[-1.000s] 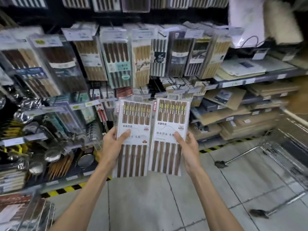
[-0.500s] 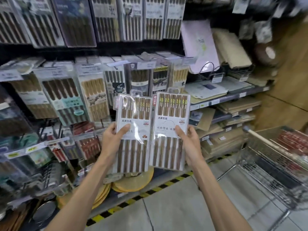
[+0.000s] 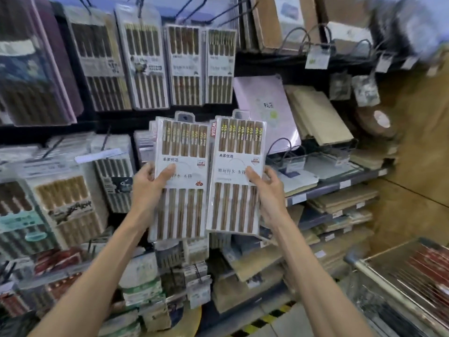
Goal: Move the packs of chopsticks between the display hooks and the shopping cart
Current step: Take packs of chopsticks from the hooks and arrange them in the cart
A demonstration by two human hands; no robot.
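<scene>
I hold two flat packs of brown chopsticks upright, side by side, in front of the display. My left hand grips the left pack at its left edge, thumb across the white label. My right hand grips the right pack at its right edge, thumb on the label. Both packs have hang tabs at the top. Bare black display hooks jut out at the top centre, above rows of hanging packs. The wire shopping cart stands at the lower right.
Hanging chopstick packs fill the left side of the rack. Wooden boards and a pink board lie on shelves to the right. Small boxed goods sit on low shelves. A yellow-black floor stripe runs along the rack's base.
The view has tilted up and to the right, so the upper hooks and the cart show more. Both hands have kept their grip and raised the two packs toward the rack.
</scene>
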